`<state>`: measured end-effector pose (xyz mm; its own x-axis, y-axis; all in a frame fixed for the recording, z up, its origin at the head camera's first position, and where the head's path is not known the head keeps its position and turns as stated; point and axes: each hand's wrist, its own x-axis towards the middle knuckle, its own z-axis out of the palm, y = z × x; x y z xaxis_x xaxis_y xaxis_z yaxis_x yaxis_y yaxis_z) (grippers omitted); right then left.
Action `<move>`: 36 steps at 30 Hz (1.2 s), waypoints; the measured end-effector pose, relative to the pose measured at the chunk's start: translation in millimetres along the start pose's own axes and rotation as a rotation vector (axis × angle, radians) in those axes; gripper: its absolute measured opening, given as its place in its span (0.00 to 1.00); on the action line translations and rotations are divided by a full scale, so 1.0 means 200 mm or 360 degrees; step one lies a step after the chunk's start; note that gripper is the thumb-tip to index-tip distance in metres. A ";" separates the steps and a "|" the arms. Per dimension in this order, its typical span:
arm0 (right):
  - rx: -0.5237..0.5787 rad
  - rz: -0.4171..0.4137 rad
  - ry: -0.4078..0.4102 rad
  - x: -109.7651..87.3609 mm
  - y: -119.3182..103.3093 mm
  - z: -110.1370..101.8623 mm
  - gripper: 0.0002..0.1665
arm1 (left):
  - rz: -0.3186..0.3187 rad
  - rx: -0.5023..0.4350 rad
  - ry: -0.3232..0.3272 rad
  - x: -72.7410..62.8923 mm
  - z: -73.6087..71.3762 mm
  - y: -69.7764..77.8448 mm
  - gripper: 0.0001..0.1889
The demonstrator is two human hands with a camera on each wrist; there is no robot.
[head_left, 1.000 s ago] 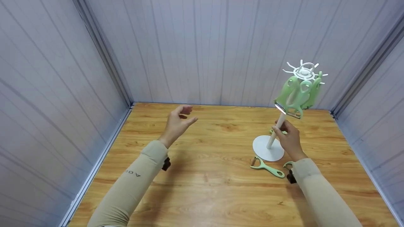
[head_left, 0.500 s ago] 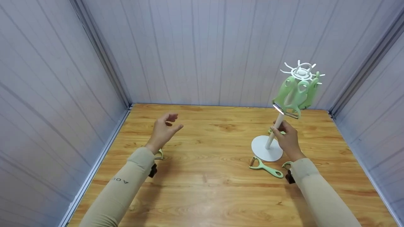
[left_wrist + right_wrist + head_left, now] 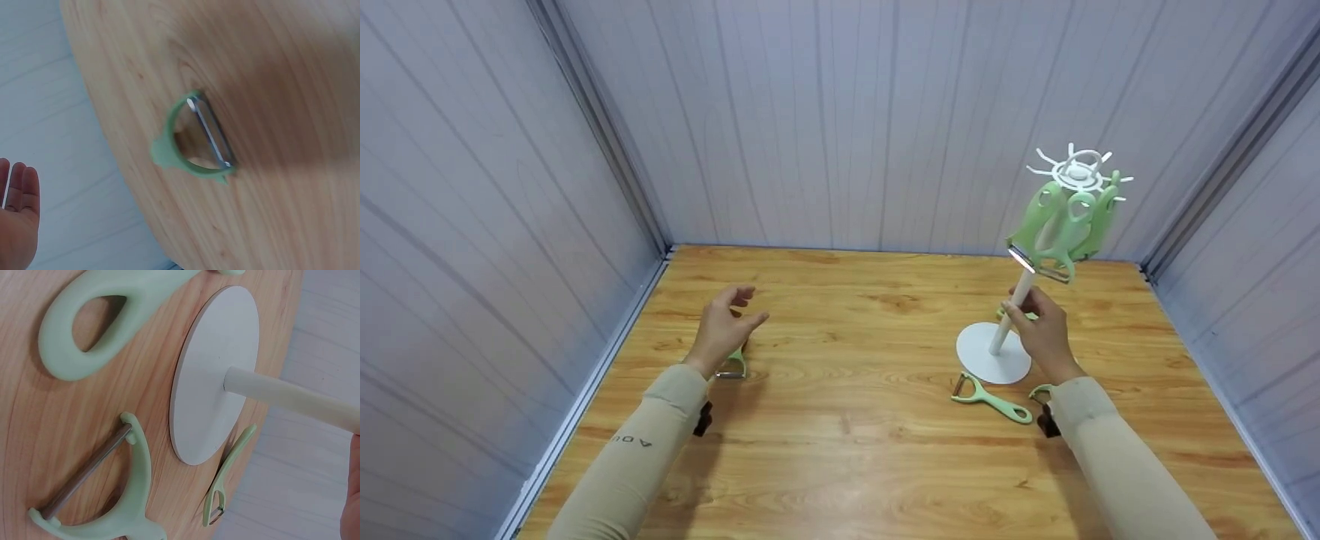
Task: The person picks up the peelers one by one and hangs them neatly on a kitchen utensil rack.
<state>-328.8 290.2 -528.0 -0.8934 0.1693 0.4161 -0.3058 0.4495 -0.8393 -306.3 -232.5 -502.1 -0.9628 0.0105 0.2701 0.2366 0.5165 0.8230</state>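
Note:
My left hand (image 3: 722, 330) is held above the left part of the table, fingers loosely bent and holding nothing. Below it lies a green Y-shaped peeler (image 3: 165, 149), its handle mostly hidden by the hand in the head view. My right hand (image 3: 1048, 334) grips the pole (image 3: 1022, 287) of a white hanging stand with a round base (image 3: 975, 358). Several green peelers (image 3: 1072, 232) hang from the hooks (image 3: 1078, 174) at its top. In front of the base rests another peeler (image 3: 996, 403). A further peeler (image 3: 143, 484) is partly covered by my right wrist in the head view.
Behind the stand, close to my right hand, another green peeler (image 3: 225, 472) lies on the wooden table (image 3: 847, 420). Pale panel walls (image 3: 840, 127) enclose the table at the back and both sides. Some hooks on the stand's far left side bear nothing.
My left hand has moved left and toward me, now over the left-hand peeler, which has come into view. My right hand keeps its grip on the pole; the stand stays put.

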 end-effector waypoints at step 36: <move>-0.0070 0.0003 0.0019 0.00 0.00 0.01 0.11 | -0.0541 0.0316 -0.0375 -0.08 -0.03 -0.34 0.41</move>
<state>-329.1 287.5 -528.6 -0.8899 0.1807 0.4189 -0.2889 0.4873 -0.8241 -306.0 -273.8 -559.4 -0.9903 -0.0057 -0.1386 -0.1057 0.6783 0.7271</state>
